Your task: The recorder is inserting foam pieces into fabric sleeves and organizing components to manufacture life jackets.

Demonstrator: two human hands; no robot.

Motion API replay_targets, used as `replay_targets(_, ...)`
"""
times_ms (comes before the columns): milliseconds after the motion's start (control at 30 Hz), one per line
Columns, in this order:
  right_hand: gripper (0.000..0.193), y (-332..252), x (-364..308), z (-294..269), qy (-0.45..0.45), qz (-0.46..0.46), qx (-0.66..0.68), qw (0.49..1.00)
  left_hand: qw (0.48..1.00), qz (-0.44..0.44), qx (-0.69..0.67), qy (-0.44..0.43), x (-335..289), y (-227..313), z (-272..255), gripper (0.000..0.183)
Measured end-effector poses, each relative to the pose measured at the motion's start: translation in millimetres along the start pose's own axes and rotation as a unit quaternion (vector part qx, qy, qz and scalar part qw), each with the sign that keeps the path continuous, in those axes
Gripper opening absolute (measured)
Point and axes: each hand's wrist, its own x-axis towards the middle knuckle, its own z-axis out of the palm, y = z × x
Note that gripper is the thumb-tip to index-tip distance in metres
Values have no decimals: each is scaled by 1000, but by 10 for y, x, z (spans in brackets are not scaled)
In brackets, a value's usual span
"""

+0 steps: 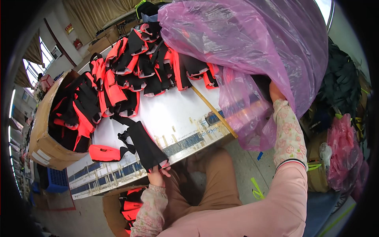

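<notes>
Pinching the near end of a long black fabric piece with coral trim (144, 145), the left hand (156, 178) is nearer; the piece's axis runs eleven to five o'clock at the white table's (179, 108) edge. The right hand (276, 94) (fingers hidden, grip I cannot tell) meets a translucent purple plastic bag (233, 43) at one-to-two o'clock.

Bare tabletop (167, 112) leaves passage left of the stick (214, 111); the purple bag (252, 43) blocks the right.

Pink top (252, 209) with a dark-striped cuff (292, 160); pale, flower-patterned sleeves (289, 132), gathered at the wrists; tan trousers (223, 177).
</notes>
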Motion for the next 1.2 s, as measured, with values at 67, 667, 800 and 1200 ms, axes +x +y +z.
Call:
replay_targets(67, 23, -223, -118, -184, -90, -43, -75, 992, 1000, -1, 9, -5, -10, 30, 15, 23)
replay_targets(667, 10, -2055, -1413, -2072, -353, 125, 575, 727, 999, -39, -34, -16, 33, 103, -15, 26)
replay_targets(800, 21, -2539, -1701, -2212, -336, 43, 673, 658, 997, -50, -20, -53, -123, 223, 79, 27)
replay_targets(1200, 24, -3249, -2061, -1734, -161, -326, 499, 786, 977, -57, -147, -147, -316, 248, 35, 20)
